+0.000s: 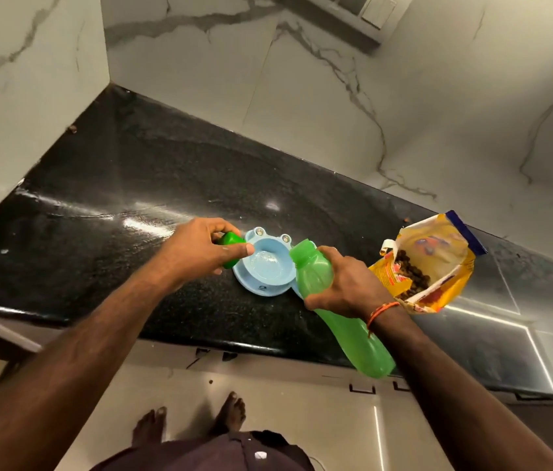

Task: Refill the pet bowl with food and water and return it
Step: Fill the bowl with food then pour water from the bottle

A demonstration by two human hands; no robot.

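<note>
A light blue pet bowl [263, 266] with two frog-like eyes on its far rim sits on the black counter [132, 185]; clear water lies in its basin. My right hand [346, 283] grips a green plastic bottle [316, 277], tilted with its open mouth at the bowl's right rim and its base toward me. My left hand [200, 249] holds the green bottle cap [231, 246] just left of the bowl, partly over its rim. An open yellow pet food bag [435, 263] leans to the right, with brown kibble visible inside.
Marble-patterned walls close the counter at the back and left. The counter's front edge runs just below the bowl, with white cabinet fronts beneath. My bare feet [193, 423] stand on the pale floor below.
</note>
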